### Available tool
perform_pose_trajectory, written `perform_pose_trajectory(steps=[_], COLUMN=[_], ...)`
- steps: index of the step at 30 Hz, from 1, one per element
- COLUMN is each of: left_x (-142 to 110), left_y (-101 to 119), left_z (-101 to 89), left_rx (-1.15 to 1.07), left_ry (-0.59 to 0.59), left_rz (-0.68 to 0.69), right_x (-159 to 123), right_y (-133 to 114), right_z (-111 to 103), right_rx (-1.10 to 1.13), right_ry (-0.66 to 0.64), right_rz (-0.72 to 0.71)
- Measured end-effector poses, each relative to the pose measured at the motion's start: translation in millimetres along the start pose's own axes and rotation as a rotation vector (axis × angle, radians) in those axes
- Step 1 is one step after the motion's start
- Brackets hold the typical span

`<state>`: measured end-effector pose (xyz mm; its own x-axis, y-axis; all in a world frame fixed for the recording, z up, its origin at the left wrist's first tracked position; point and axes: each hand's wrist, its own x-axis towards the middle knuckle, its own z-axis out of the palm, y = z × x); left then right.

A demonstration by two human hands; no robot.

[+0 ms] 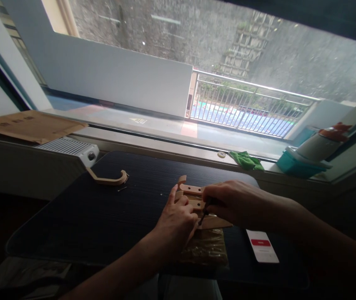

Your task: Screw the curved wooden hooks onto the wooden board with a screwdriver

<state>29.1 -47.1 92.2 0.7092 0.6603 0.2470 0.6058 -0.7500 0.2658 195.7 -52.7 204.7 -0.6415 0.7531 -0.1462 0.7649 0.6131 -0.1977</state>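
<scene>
My right hand [224,200] is closed around a dark screwdriver [203,215], whose thin shaft points down at the lowest of several wooden hooks [217,222]. Curled over the hooks' left ends, my left hand [178,218] presses on that lowest one, with its index finger stretched toward the top hook. Two dark holes show in the top wooden hook [193,189]; the middle hook [196,204] is partly covered by my hands. Beneath them lies a plastic-wrapped package [204,250]. The screwdriver's handle is mostly hidden in my right fist.
A separate wooden hook [111,181] and a small screw [122,189] lie left on the dark table [87,225]. A phone [263,246] rests at right. On the sill are a green cloth [246,160], a tape roll [221,154] and a teal container [299,164].
</scene>
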Motion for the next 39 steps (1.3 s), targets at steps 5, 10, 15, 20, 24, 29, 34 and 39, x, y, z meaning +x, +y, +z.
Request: perform_pose_trajectory(steps=[5, 10, 15, 20, 24, 29, 34, 39], left_x=[-1, 0, 1, 1, -1, 0, 1, 1], left_y=[-2, -2, -3, -3, -3, -4, -4, -3], left_z=[2.0, -1.0, 1.2, 3.3, 2.8, 2.3, 3.6, 1.2], left_rx=[0.011, -0.023, -0.015, -0.001, -0.022, -0.038, -0.02, -0.028], left_ry=[-0.004, -0.059, -0.051, -0.054, -0.033, -0.033, -0.031, -0.038], left_rz=[0.013, -0.002, -0.004, -0.007, -0.001, 0.002, -0.001, 0.007], right_x=[-1, 0, -2, -3, -3, -4, -5, -7], right_y=[1, -5, 0, 0, -8, -8, 4, 1], right_z=[-3, -10, -3, -2, -12, -10, 2, -6], right_rx=[-0.121, -0.052, -0.03, -0.118, -0.131, -0.138, -0.155, -0.142], right_ry=[0.012, -0.054, -0.009, 0.014, -0.038, -0.039, 0.047, 0.02], right_rz=[0.052, -0.011, -0.003, 0.039, -0.006, -0.05, 0.004, -0.002])
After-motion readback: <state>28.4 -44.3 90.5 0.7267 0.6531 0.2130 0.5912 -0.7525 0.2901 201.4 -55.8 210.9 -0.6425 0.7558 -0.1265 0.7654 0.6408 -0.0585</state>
